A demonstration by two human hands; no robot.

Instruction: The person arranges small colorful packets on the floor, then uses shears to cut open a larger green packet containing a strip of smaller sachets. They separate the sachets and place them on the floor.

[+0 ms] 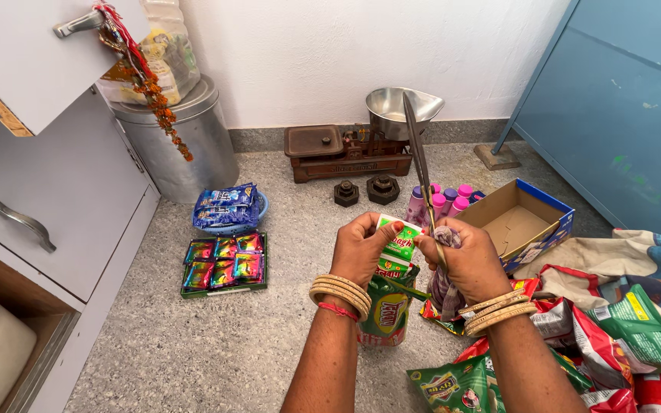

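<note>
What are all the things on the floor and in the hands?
Sachet strip: one, green and white, held up in both hands.
Scissors: one pair, grey metal, in the right hand, blades pointing up.
Snack packets: several, red and green, heaped at lower right.
Cardboard box: one, blue outside, brown inside, open, right of the hands.
Small bottles: several, pink and purple caps, beside the box.
Balance scale: one, brown with a steel pan, by the wall.
Weights: two, dark, before the scale.
Tray of shiny sachets: one, multicoloured, left floor.
Metal drum: one, grey, left corner.
Left hand: pinches the strip, tan bangles on the wrist.
Right hand: holds strip and scissors, tan bangles on the wrist.
</note>
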